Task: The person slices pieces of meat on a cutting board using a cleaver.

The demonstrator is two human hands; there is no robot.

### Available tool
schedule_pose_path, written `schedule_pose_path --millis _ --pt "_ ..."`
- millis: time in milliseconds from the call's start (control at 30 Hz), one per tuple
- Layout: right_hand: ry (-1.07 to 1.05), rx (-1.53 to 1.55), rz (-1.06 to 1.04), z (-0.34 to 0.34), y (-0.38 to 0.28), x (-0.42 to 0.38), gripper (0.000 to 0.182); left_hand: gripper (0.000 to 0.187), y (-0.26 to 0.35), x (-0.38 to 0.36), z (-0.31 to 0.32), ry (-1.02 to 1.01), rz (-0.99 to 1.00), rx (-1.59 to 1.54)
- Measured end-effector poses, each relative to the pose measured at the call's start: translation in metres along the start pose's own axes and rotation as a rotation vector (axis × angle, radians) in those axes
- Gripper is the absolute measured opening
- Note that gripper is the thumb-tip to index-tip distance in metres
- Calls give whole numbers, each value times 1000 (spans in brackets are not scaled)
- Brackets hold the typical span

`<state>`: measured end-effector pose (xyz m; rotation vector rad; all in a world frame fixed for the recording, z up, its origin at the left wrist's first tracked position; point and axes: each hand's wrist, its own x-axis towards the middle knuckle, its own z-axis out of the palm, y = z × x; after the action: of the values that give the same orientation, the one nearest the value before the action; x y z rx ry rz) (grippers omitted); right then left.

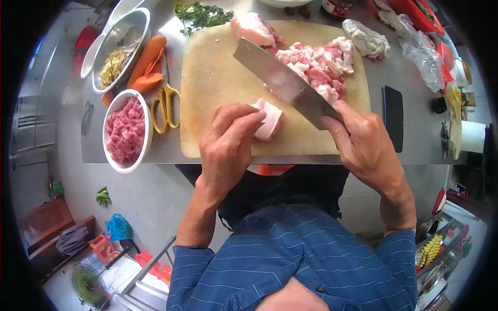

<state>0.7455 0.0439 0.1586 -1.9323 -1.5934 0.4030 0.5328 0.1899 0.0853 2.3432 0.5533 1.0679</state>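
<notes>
My right hand [365,142] grips a cleaver [290,83], its broad blade slanting up and left over the cutting board [212,78]. Under my left hand [228,137], a small block of pork [268,122] with pale skin and fat lies near the board's front; my curled fingers hold its left side. Behind the blade is a heap of cut pork pieces [321,65], partly covered by the cleaver. A larger pork chunk [252,30] rests at the board's back edge. The blade is apart from the block in my left hand.
Left of the board are yellow-handled scissors [167,108], a bowl of minced meat [124,129], carrots [149,61] and a metal bowl with shredded pieces [122,49]. Green herbs [199,16] lie behind. On the right are a phone [393,118], a crumpled cloth [366,39] and plastic bags [421,52].
</notes>
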Motion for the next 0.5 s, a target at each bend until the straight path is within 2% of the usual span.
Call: schedule_pose_path --millis 100,133,500 --pt "-60 -12 -1 -2 -9 1 19 22 -1 6 12 -123 97 35" --pt "-119 -56 30 -2 -10 0 18 22 -1 6 14 -127 97 30" --pt "-193 -123 69 -12 -4 -6 12 26 -8 3 18 -146 67 30"
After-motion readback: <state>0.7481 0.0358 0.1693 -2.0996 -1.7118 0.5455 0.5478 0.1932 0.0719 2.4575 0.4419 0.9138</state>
